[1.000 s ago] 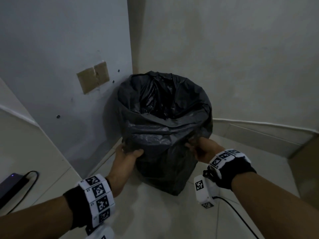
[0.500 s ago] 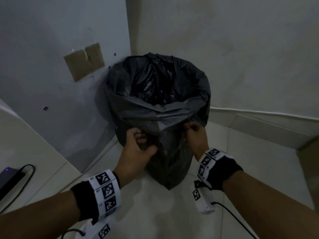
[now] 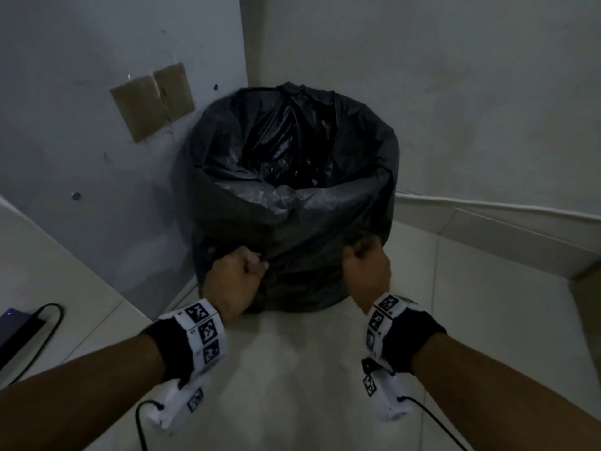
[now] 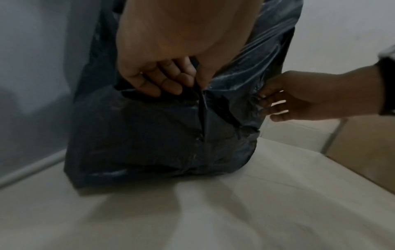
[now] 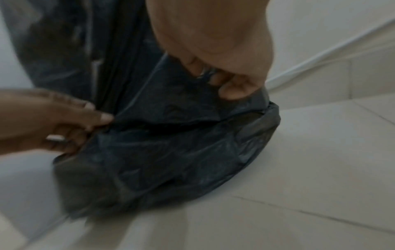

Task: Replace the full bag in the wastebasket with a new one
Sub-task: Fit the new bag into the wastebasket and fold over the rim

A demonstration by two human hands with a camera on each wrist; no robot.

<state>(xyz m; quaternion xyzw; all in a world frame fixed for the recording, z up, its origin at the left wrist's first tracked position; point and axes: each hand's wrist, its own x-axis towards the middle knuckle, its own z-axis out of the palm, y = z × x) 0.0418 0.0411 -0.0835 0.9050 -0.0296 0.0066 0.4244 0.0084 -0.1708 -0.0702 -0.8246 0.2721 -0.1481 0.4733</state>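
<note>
A round wastebasket stands in the room's corner, wholly covered by a black plastic bag point(image 3: 292, 177) folded over its rim and down its outside. The bag's mouth is wide and dark inside. My left hand point(image 3: 239, 266) grips the bag's hanging edge at the front left, fingers curled round the plastic point(image 4: 162, 82). My right hand point(image 3: 364, 255) grips the same edge at the front right, fingers curled into the plastic point(image 5: 226, 81). Each wrist view also shows the other hand on the bag point(image 4: 284, 98) point(image 5: 70, 121). The basket itself is hidden under the bag.
Pale floor tiles point(image 3: 292, 369) lie in front of the basket. Grey walls meet behind it, with a brown taped patch point(image 3: 153, 105) on the left wall. A dark device with a cable point(image 3: 22, 327) lies at the far left. A brown surface point(image 3: 588, 307) shows at the right edge.
Both hands dropped from the bag's upper fold to its lower hanging edge and closed round the plastic. The head view moved closer over the basket.
</note>
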